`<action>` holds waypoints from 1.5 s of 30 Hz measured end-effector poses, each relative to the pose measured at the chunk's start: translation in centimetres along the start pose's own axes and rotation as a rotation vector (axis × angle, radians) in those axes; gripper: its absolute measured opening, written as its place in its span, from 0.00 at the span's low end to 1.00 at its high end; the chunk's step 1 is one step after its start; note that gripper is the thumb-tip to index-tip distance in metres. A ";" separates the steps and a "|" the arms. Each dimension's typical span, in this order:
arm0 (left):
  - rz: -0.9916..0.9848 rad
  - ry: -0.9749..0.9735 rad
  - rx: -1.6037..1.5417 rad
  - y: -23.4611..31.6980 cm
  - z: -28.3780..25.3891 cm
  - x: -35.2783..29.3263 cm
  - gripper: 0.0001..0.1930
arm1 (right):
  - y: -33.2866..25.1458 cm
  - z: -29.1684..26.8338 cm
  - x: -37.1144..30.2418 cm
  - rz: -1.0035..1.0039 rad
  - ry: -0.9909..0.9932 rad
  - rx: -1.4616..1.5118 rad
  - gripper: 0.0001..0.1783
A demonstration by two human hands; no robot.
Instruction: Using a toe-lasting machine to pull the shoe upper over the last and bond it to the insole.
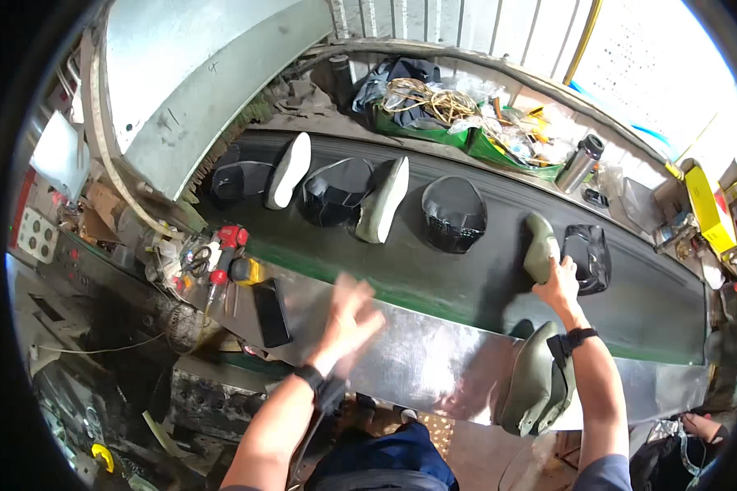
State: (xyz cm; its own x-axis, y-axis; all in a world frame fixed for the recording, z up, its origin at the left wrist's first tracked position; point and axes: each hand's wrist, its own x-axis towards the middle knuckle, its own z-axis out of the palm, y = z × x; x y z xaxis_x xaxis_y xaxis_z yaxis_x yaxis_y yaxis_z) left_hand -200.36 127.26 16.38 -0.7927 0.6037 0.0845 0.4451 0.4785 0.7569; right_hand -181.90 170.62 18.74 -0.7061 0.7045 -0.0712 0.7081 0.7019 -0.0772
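My left hand (350, 322) hovers above the metal ledge, blurred by motion, its fingers apart and nothing visible in it. Over the dark conveyor belt (504, 200), my right hand (560, 288) grips the near end of an olive-green shoe sole (540, 247). Just to its right sits a black shoe upper (587, 259). More olive soles (531, 383) stand together on the ledge, under my right wrist. Farther left, two pale soles (289, 170) lie on the belt among black uppers (454, 214). My fingers partly hide the held sole's near end.
A metal ledge (426, 352) runs along the belt's near side, with a black phone (271, 313) and tools (221, 260) at its left. Green trays (512, 155) of cords and scraps, plus a steel flask (581, 164), line the far side. A large pale machine hood (190, 106) rises at left.
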 end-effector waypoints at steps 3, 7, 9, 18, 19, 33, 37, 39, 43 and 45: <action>-0.217 0.270 -0.077 0.0 0.6 0.8 0.21 | -3.3 -4.0 -5.6 -0.165 -0.050 -0.144 0.37; -0.568 -0.394 -0.833 4.4 4.7 -5.3 0.29 | -11.4 -7.8 -14.0 -0.300 0.007 -0.014 0.31; -0.933 -0.681 -1.589 5.8 5.6 -6.2 0.33 | -16.1 -8.6 -17.7 -0.274 -0.102 -0.031 0.31; -0.735 -0.201 -1.416 5.4 1.2 -9.3 0.47 | -16.3 -10.2 -30.3 0.054 0.019 0.618 0.41; -0.804 -0.163 -1.251 5.5 1.7 -9.5 0.49 | -15.7 -10.1 -30.8 0.138 -0.011 0.755 0.39; -0.552 -0.670 -1.601 19.9 -9.1 -9.0 0.26 | -18.5 -14.7 -32.4 0.021 -0.271 1.513 0.26; -0.447 -0.445 -1.364 22.1 -10.6 -9.8 0.22 | -19.6 -14.5 -33.2 -0.012 -0.324 1.566 0.30; -0.443 -0.286 -1.351 22.6 -11.7 -9.7 0.22 | -20.7 -15.0 -34.0 -0.151 -0.309 1.576 0.29; -0.357 0.065 -1.275 22.9 -12.9 -9.5 0.21 | -21.5 -16.3 -35.7 -0.290 -0.210 1.030 0.23; -0.355 0.154 -1.159 22.7 -12.2 -9.4 0.23 | -21.6 -16.6 -35.5 -0.270 -0.187 0.967 0.24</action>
State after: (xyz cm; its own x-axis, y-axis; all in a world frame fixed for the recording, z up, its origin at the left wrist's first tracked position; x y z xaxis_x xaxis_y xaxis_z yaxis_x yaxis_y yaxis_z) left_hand -187.91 124.63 40.70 -0.8708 0.4355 -0.2282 -0.3786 -0.2978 0.8763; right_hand -172.04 132.22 39.48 -0.8898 0.4493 -0.0804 0.2768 0.3911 -0.8778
